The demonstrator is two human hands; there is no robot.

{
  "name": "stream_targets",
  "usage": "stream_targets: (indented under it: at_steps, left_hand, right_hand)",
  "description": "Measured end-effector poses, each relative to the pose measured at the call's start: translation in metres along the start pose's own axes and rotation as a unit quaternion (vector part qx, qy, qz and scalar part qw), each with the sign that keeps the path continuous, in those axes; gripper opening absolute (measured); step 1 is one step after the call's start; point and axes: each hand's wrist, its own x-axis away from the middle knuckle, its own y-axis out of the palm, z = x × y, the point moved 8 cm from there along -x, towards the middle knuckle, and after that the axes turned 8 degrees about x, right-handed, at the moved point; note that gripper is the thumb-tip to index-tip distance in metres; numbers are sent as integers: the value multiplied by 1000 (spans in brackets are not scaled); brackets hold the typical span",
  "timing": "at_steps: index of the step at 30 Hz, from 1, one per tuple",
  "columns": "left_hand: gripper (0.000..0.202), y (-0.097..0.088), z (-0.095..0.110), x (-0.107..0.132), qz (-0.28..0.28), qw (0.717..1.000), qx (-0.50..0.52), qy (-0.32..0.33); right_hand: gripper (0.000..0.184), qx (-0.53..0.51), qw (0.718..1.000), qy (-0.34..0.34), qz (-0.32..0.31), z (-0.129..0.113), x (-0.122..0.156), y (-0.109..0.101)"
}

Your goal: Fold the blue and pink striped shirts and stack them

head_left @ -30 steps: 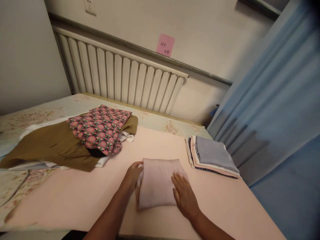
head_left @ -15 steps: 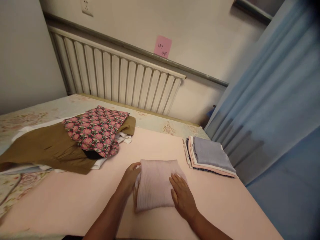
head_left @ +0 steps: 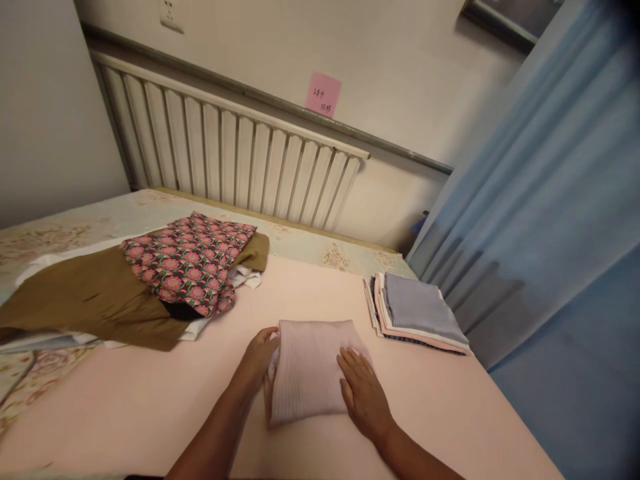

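A folded pale pink, finely ribbed garment (head_left: 313,373) lies in front of me on a light pink sheet (head_left: 170,407). At its left edge, my left hand (head_left: 260,357) grips the folded layers, with some fingertips hidden behind the cloth. My right hand (head_left: 364,392) rests flat on the garment's right side, fingers stretched out and palm down.
To the right sits a stack of folded clothes with a grey-blue piece (head_left: 423,303) on top. Unfolded clothes lie at left: brown trousers (head_left: 95,293) under a pink floral garment (head_left: 193,260). A radiator (head_left: 225,143) and a blue curtain (head_left: 530,200) bound the bed.
Both hands and the pink garment look almost the same as before. The whole view has shifted very slightly.
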Motion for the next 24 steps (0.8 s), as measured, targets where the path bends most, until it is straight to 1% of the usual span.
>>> stream_targets:
  at_steps: [3,9,15,24]
  left_hand:
    - [33,1,-1,0,-11,1000,10,-1]
    - [29,0,1,1,2,1000,10,-1]
    - [32,-1,-4,-2,-2,1000,21,-8]
    - [30,0,-2,0,4,1000,10,-13]
  right_hand:
    - [51,0,1000,1,-4,1,0,1]
    - [51,-5,1000,3,-2,1,-1,0]
    - [51,-9,1000,5,2,1,0,-1]
    - [51,-13,1000,4,-2,1,1,1]
